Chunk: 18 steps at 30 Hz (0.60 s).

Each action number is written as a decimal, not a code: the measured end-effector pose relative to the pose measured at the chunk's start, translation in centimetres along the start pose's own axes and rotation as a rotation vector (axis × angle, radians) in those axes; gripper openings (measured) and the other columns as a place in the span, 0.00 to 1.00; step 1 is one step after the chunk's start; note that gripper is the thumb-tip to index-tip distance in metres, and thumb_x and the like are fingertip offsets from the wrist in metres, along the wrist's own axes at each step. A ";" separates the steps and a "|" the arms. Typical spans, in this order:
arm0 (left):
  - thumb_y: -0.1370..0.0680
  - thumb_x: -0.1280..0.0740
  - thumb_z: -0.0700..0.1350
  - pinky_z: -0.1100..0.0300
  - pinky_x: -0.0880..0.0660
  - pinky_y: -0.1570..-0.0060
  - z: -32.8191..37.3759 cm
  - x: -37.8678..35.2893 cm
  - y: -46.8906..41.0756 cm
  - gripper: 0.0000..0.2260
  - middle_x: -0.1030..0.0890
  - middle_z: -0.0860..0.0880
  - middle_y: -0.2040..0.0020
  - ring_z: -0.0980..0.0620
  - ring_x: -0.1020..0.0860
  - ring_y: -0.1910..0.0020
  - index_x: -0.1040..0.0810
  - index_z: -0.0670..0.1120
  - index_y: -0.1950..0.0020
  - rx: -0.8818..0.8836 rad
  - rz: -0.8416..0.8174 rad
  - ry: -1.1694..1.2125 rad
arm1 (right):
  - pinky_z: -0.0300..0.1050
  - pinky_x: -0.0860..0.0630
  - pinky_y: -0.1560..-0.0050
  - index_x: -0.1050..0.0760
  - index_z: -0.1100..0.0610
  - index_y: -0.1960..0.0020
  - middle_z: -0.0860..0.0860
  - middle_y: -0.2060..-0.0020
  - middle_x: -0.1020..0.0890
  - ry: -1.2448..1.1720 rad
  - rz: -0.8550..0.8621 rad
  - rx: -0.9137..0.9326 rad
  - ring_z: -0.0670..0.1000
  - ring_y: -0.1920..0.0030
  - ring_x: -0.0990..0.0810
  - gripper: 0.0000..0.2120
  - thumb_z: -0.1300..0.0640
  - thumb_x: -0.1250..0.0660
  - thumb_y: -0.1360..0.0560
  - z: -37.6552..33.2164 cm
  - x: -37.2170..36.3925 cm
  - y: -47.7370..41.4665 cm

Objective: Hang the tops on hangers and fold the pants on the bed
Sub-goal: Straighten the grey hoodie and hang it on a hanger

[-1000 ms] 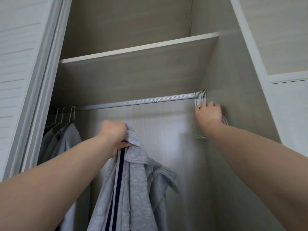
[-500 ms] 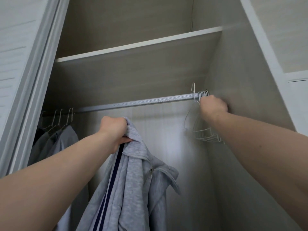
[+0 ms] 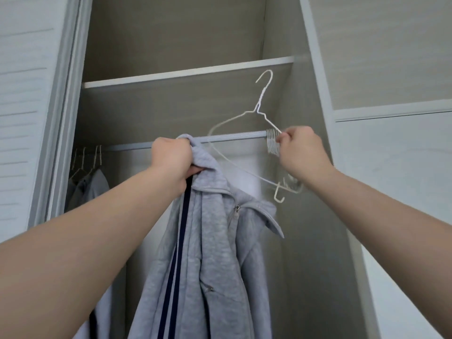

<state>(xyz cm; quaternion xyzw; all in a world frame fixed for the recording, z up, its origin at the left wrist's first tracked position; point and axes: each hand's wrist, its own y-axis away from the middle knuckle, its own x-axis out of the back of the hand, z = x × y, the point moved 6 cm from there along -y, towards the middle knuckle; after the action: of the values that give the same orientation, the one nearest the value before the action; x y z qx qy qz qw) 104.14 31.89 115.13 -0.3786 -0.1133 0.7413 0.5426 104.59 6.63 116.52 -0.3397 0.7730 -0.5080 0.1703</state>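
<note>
– Filling most of the view, what is seen?
– An open wardrobe [image 3: 300,216] is seen from below, with a slatted door [image 3: 29,94] at its left side and a shelf [image 3: 186,72] fixed across the upper part.
– And where is the top found?
– A grey zip jacket [image 3: 210,241] with dark stripes is held up inside the wardrobe, hanging down in front of the rail [image 3: 234,137]; it is not yet on a hanger. Its upper edge is bunched in the left hand [image 3: 172,160], whose fingers are clamped tight round the cloth at the height of the rail.
– What else is hung there?
– A few grey clothes [image 3: 90,189] are hung at the far left end of the rail.
– What is held on the other side?
– A white wire hanger [image 3: 257,109] is held tilted, its hook raised above the rail and free of it. Its wire is pinched by the curled fingers of the right hand [image 3: 302,151], close to the right wall.
– And the smallest thing?
– A bunch of spare hanger hooks [image 3: 271,140] is crowded on the right end of the rail, just beside that hand
</note>
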 end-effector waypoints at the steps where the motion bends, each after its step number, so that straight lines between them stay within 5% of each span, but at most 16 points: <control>1: 0.18 0.41 0.34 0.56 0.19 0.73 0.3 0.0 1.1 0.07 0.24 0.42 0.58 0.48 0.19 0.65 0.29 0.42 0.53 -0.009 0.010 -0.033 | 0.41 0.35 0.58 0.18 0.60 0.49 0.54 0.61 0.21 -0.028 0.016 0.004 0.59 0.55 0.23 0.14 0.59 0.42 0.19 0.0 1.6 1.8; 3: 0.18 0.39 0.36 0.57 0.19 0.70 0.6 0.1 3.2 0.03 0.21 0.43 0.57 0.49 0.19 0.65 0.27 0.42 0.50 -0.047 -0.009 -0.134 | 0.43 0.35 0.63 0.18 0.57 0.52 0.42 0.71 0.23 -0.090 0.037 0.014 0.51 0.63 0.23 0.13 0.59 0.41 0.19 0.2 4.8 5.7; 6: 0.18 0.37 0.39 0.60 0.20 0.69 -0.1 0.4 6.4 0.03 0.20 0.45 0.57 0.50 0.18 0.63 0.26 0.43 0.51 -0.033 -0.039 -0.164 | 0.39 0.37 0.70 0.20 0.53 0.57 0.39 0.79 0.28 -0.226 0.071 -0.038 0.43 0.75 0.31 0.12 0.59 0.40 0.19 1.1 9.7 12.0; 10: 0.18 0.40 0.36 0.60 0.20 0.71 -2.9 -0.1 10.6 0.08 0.19 0.42 0.53 0.50 0.18 0.61 0.22 0.41 0.46 0.128 -0.195 -0.123 | 0.40 0.38 0.71 0.22 0.49 0.56 0.43 0.77 0.30 -0.329 0.127 -0.107 0.45 0.75 0.35 0.13 0.57 0.41 0.18 2.4 16.7 19.3; 13: 0.18 0.39 0.38 0.62 0.20 0.71 -5.0 -0.8 13.7 0.08 0.18 0.44 0.55 0.55 0.17 0.67 0.20 0.44 0.52 0.197 -0.250 -0.167 | 0.40 0.38 0.75 0.24 0.47 0.55 0.47 0.75 0.33 -0.406 0.168 -0.184 0.48 0.75 0.36 0.12 0.55 0.43 0.18 4.0 20.9 23.4; 18: 0.19 0.35 0.39 0.62 0.21 0.71 -8.0 -2.3 20.1 0.08 0.15 0.48 0.63 0.54 0.16 0.67 0.19 0.43 0.56 0.272 -0.288 -0.289 | 0.40 0.32 0.76 0.27 0.55 0.49 0.50 0.75 0.28 -0.478 0.011 -0.425 0.50 0.76 0.31 0.09 0.49 0.38 0.19 8.9 25.9 27.3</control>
<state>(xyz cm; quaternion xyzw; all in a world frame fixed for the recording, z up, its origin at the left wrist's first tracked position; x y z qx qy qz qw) 95.46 20.16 99.06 -0.1718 -0.1416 0.7113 0.6667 81.98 -10.49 90.26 -0.4731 0.8017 -0.2401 0.2753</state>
